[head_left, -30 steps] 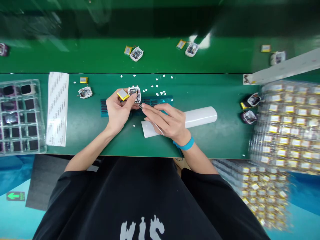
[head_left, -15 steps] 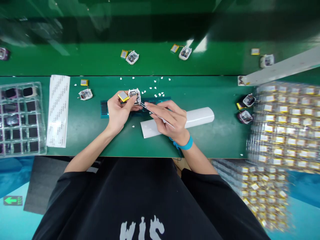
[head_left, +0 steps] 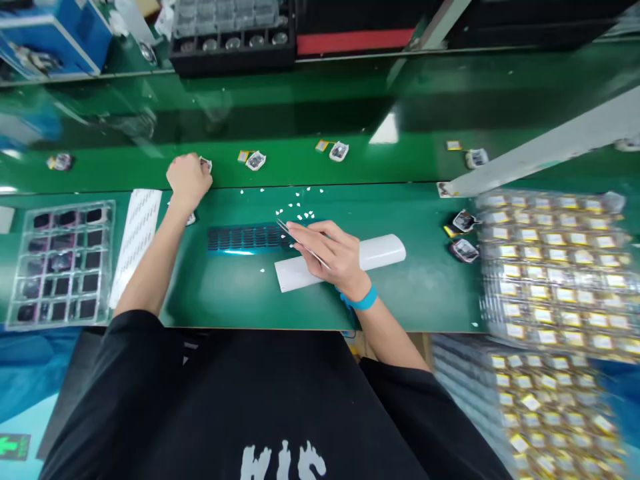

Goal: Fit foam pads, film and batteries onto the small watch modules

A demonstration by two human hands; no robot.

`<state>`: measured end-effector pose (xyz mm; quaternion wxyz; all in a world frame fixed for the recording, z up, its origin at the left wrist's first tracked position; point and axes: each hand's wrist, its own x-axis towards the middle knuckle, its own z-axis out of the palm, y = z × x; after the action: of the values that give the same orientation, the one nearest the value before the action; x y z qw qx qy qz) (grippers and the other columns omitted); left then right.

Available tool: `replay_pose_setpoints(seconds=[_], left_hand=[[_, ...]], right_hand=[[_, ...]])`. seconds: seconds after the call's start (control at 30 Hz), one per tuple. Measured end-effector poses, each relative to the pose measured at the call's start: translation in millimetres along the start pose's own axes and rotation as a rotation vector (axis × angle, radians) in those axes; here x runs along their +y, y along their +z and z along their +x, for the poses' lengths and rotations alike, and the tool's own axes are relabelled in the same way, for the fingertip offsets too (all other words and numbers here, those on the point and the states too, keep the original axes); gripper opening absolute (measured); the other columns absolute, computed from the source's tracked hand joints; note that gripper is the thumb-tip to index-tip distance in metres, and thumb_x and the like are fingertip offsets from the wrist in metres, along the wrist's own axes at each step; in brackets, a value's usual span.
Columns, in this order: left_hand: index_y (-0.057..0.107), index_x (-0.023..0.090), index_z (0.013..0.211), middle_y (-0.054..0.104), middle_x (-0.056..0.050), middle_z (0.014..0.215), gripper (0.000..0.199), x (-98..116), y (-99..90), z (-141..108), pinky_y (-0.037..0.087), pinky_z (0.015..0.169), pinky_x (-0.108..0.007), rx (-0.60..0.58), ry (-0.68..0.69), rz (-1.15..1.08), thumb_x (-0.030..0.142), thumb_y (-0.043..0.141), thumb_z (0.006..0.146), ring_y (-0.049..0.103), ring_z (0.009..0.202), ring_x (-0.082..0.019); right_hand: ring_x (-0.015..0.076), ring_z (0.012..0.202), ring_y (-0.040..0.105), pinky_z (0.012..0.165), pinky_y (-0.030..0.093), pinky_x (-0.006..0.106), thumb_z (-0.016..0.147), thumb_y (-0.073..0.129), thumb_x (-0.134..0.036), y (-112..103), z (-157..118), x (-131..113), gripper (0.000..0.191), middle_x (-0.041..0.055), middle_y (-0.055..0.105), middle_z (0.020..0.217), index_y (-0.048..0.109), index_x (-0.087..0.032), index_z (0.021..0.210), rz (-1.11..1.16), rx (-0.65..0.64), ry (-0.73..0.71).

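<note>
The fingers of the left hand (head_left: 189, 179) are curled inward over the brighter green strip (head_left: 295, 170) beyond the table seam; a white casing (head_left: 207, 163) is seen at their right edge, but whether it is gripped or only touched cannot be told, since the fingertips are hidden. By the right hand (head_left: 333, 252), metal tweezers (head_left: 303, 243) are pinched between closed thumb and fingers, their slender tips pointed up and left above the end of a dark slotted strip (head_left: 245, 238). A blue band (head_left: 363, 300) is worn on the right wrist. Beneath this hand a curled white sheet (head_left: 384, 252) is partly covered, and just beyond the tips small white pieces (head_left: 300, 216) are scattered. Another casing (head_left: 191, 219) is mostly hidden by the left forearm, beside which a white printed strip (head_left: 143, 223) is laid. Farther out, two open white casings (head_left: 339, 152), each with a yellow-edged cell near it, are set on the brighter strip. At the far left a clear compartment tray (head_left: 111, 260) is placed; at the right, near two more casings (head_left: 464, 251), clear trays (head_left: 613, 202) filled with yellow-edged cells are stacked.
</note>
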<state>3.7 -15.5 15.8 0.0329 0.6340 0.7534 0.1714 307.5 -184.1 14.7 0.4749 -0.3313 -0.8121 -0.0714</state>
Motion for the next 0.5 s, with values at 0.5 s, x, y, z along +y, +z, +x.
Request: replay_pose_setpoints(seconds=[0.5], left_hand=[[0.069,0.02,0.13,0.062,-0.019,0.155,0.045,12.1,64.3,55.6,0.033,0.129,-0.059,-0.259,0.679,-0.263,0.046,0.049,0.099,0.05,0.151,-0.036]], right_hand=[[0.0188,0.115,0.072,0.096,0.066,0.033,0.11,0.055,-0.028,-3.0,-0.3,6.2,0.032,0.0,0.08,0.133,0.069,-0.026,0.139,-0.093,0.005,-0.041]])
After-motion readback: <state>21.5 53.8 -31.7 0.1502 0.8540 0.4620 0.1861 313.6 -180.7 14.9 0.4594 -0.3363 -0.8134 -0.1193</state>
